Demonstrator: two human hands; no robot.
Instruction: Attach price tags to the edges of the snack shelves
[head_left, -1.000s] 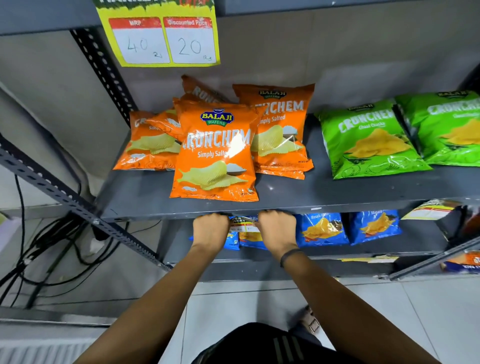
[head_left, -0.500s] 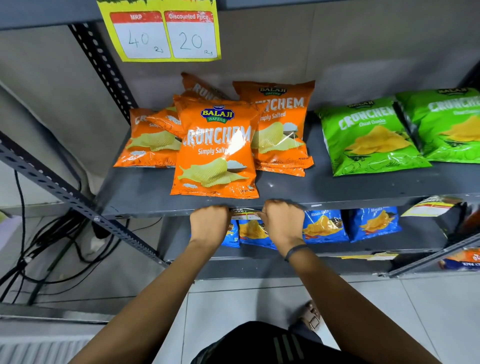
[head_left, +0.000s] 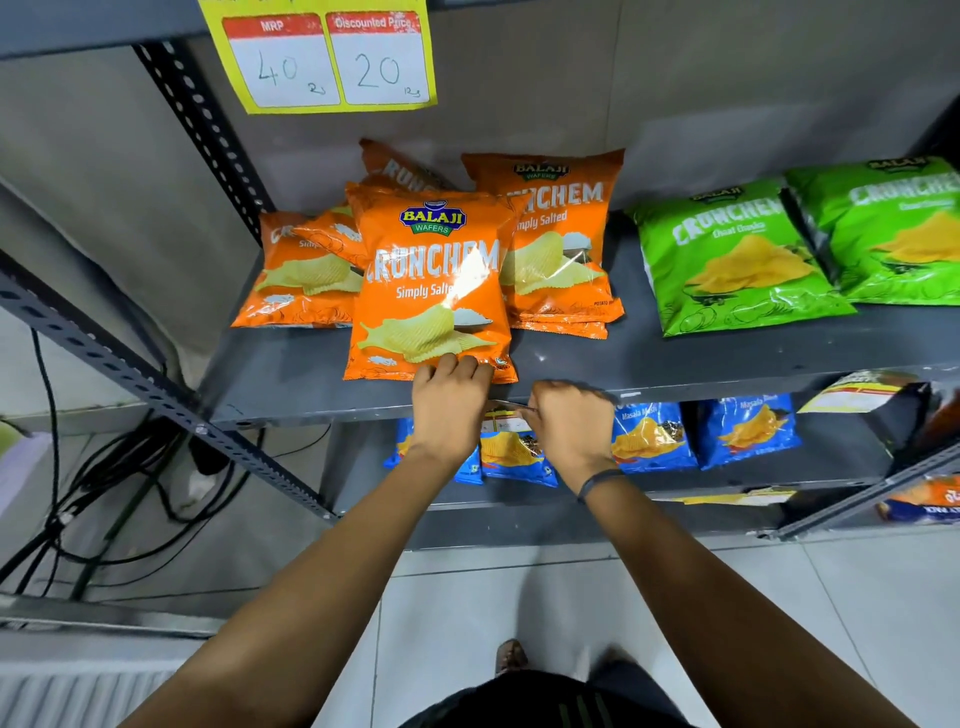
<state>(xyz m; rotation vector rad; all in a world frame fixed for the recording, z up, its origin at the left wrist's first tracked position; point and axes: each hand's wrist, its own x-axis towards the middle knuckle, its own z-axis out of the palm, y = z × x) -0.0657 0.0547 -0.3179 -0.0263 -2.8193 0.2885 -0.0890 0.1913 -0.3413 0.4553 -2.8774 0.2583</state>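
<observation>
We see a yellow price tag (head_left: 318, 56) hanging from the top shelf edge (head_left: 78, 26), its two white boxes reading 40 and 20. At the grey middle shelf edge (head_left: 322, 410), a second tag (head_left: 503, 422) sits between our hands, mostly hidden.

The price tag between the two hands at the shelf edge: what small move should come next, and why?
Probably press the price tag flat against the front lip of the grey shelf. The right hand pinches it just under that lip, with the left hand beside it, fingers over the edge at the front orange bag. The tag looks loose, though it is mostly hidden.
</observation>
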